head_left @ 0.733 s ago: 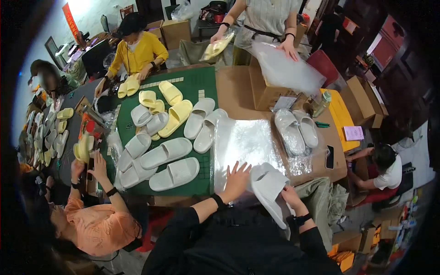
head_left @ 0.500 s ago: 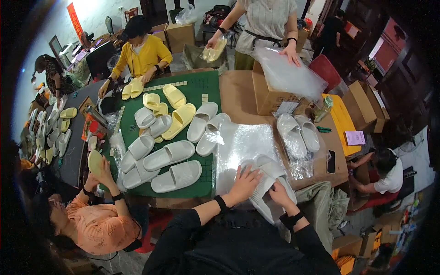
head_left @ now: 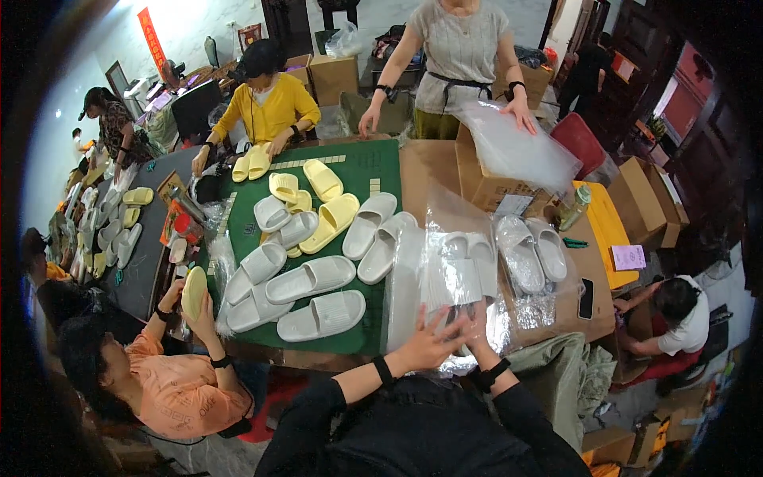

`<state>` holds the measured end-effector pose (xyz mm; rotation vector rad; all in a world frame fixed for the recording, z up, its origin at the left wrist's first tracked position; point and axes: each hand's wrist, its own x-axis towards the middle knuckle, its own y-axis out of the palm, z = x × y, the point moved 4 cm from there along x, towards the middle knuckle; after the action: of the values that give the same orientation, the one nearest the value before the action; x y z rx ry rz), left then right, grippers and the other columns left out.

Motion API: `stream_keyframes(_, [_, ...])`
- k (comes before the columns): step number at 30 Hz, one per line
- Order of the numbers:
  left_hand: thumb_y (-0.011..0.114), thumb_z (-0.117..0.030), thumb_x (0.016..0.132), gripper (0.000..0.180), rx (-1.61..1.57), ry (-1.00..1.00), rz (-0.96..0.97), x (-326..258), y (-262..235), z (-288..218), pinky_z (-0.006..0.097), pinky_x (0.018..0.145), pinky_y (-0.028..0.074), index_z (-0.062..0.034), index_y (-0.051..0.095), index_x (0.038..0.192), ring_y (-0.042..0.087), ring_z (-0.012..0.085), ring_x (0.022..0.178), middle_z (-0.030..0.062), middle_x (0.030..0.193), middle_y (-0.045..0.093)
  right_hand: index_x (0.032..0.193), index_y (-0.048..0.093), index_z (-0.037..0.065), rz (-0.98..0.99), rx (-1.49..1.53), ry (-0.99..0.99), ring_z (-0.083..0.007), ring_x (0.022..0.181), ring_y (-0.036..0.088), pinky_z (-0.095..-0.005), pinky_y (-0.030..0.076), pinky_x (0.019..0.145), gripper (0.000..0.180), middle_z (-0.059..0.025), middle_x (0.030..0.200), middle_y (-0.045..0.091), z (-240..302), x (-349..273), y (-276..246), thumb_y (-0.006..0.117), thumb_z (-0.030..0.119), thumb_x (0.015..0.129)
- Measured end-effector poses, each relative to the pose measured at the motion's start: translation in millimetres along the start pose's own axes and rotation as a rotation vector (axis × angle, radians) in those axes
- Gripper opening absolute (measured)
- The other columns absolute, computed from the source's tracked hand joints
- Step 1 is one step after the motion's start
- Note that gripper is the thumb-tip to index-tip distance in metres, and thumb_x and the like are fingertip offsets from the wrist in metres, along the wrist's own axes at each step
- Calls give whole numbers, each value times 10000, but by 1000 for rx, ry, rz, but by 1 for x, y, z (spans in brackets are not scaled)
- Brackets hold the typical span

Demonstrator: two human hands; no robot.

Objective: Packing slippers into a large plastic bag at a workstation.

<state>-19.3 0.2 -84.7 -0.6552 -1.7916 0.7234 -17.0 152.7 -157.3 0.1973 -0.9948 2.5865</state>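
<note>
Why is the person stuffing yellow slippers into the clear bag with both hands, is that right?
Not quite. The slippers in the clear bag are white, not yellow, as the head view shows. Both the left hand and the right hand are on the bag.
</note>
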Motion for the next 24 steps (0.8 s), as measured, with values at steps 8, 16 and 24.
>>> stream_keyframes(8, [480, 62, 797, 753, -1086, -980, -133, -45, 20, 56, 299, 982, 285, -76, 30, 1385, 335, 244, 1205, 195, 1343, 287, 981, 540, -25, -213, 79, 146, -416, 1010, 426, -453, 329, 888, 290, -252, 1073, 492, -11, 29, 11, 524, 165, 761])
stream_keyframes(16, [473, -5, 843, 443, -1476, -1176, 411, -65, 32, 40, 306, 814, 476, -39, 319, 1257, 564, 194, 940, 144, 1094, 530, 950, 535, -23, -139, -475, 534, -426, 999, 425, -483, 357, 841, 370, -248, 1019, 481, 17, 70, 4, 578, 258, 714])
stream_keyframes(24, [442, -12, 865, 320, -1980, -1325, 165, -48, 22, 44, 348, 873, 470, 24, 341, 1166, 557, 277, 989, 201, 1073, 527, 996, 572, 37, 103, -225, -200, -378, 987, 492, -396, 398, 869, 314, -225, 1088, 516, 55, 63, -2, 571, 130, 696])
